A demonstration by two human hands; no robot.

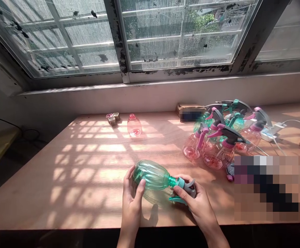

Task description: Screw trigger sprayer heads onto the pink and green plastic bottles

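A clear green bottle lies sideways between my hands, just above the table near its front edge. My left hand is wrapped around the bottle's base, thumb on the near side. In my right hand is a spray head with a teal collar, a grey body and a teal trigger. Its collar meets the bottle's threaded neck; whether it is screwed on I cannot tell. The spray head's dip tube cannot be made out.
Several pink and green spray bottles with heads fitted stand at the right. A headless pink bottle and small square pieces are at the back. Behind the sprayers are a cardboard box and a white power strip. The right front is blurred out.
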